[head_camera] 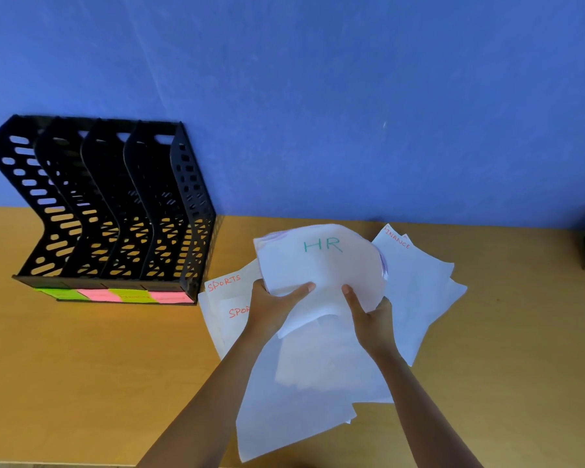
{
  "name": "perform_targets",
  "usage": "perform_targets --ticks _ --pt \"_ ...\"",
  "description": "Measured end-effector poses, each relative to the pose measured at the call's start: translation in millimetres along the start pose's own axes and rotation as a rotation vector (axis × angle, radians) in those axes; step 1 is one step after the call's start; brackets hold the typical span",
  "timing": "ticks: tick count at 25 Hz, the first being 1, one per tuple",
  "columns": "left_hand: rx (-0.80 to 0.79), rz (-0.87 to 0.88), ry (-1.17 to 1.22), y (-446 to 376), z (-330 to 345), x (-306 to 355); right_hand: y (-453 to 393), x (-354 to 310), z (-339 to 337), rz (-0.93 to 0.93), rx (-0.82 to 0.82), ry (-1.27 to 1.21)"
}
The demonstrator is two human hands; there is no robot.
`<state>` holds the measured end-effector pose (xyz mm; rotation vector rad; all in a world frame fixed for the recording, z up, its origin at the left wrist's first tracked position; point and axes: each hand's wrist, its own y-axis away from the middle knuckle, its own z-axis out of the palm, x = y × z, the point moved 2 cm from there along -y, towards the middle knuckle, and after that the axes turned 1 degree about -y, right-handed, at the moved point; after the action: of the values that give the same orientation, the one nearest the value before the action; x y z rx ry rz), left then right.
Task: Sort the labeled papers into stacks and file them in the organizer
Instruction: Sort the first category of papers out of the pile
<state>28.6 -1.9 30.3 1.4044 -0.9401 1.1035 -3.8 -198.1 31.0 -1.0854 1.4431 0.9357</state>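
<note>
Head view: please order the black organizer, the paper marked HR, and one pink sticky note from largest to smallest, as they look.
1. Black organizer, clearly the largest.
2. Paper marked HR, bent in both hands, so its full size is unsure.
3. Pink sticky note, smallest.

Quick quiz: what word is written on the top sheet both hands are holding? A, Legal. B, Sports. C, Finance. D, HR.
D: the top sheet held by the left hand and right hand reads HR in green.
</note>
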Motion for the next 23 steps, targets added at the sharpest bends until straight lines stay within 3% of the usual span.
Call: perform_targets --ticks 4,14,18,23 --pt "0.07 -0.071 0.034 -1 -39 11 -2 -18 21 0.021 -0.129 0.05" --pt "-0.036 -0.165 -0.014 29 -187 -14 58 -1 138 0.18 -0.329 0.036" --pt "0.047 -0.191 -0.075 42 -248 -32 93 12 193 0.314 -0.459 -0.037" --pt "0.121 -0.242 -0.158 53 -322 -53 122 25 233 0.174 -0.601 0.206"
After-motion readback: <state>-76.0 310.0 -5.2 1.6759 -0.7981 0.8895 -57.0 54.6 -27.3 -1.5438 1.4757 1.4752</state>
